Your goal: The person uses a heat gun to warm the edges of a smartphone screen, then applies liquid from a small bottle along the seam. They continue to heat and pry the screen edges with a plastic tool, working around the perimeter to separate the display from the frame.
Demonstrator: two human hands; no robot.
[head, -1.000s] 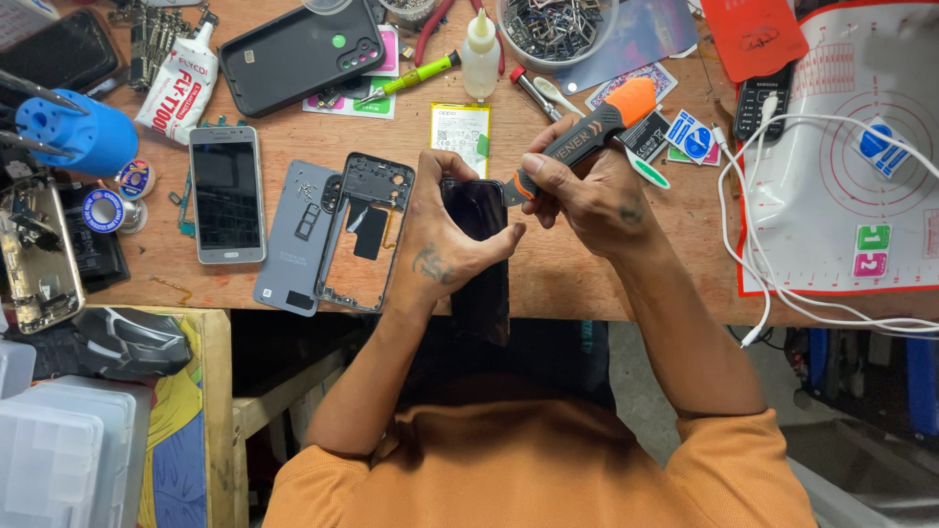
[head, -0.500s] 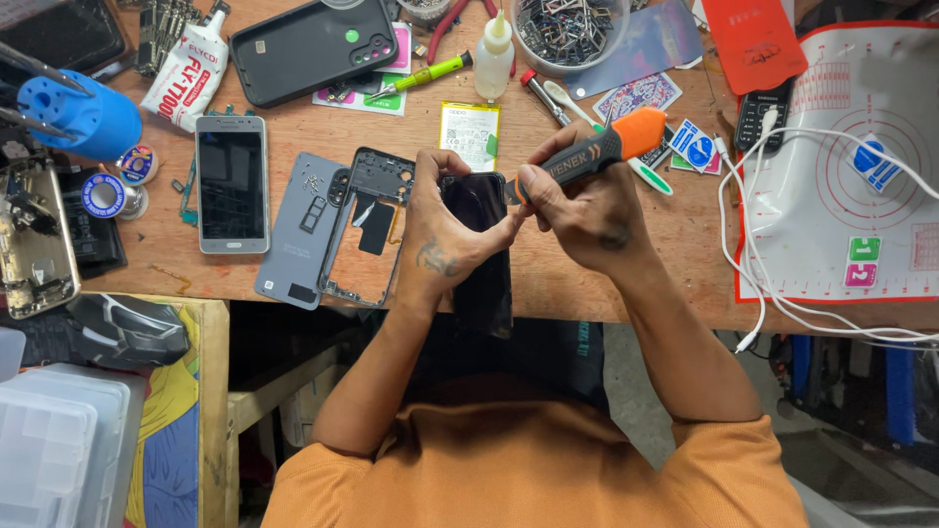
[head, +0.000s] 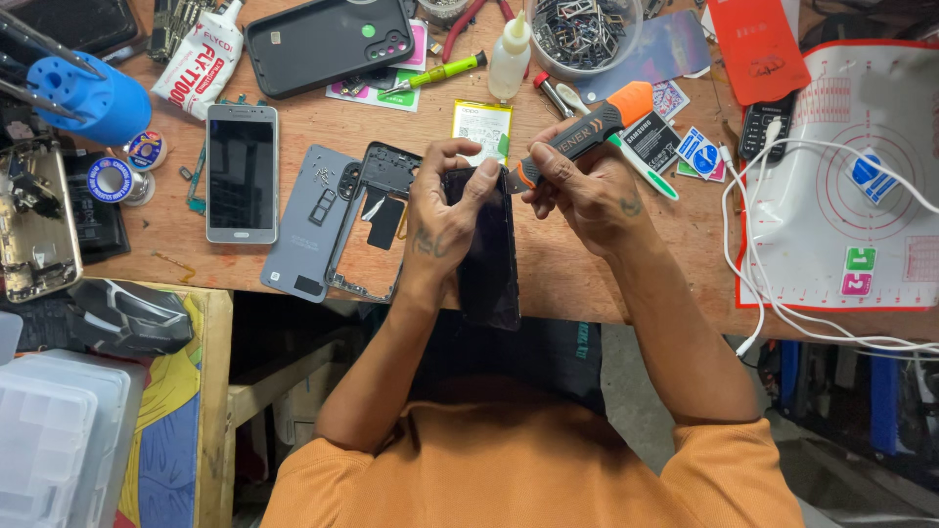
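Head view: left hand (head: 440,220) gripping dark phone (head: 489,249); right hand (head: 587,191) clutching orange-tipped screwdriver (head: 582,132).

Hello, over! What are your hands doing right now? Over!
Left hand gripping dark phone over bench edge. Right hand holding orange-and-black screwdriver, tip at phone's top edge. Grey back cover and phone frame close beside, nothing blocking.

The right hand (head: 587,191) has tilted the screwdriver (head: 577,137) flatter against the phone (head: 489,254).

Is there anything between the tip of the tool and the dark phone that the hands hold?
Nothing visible. The right hand holds the orange-and-black tool with its tip at the upper edge of the dark phone, which the left hand grips.
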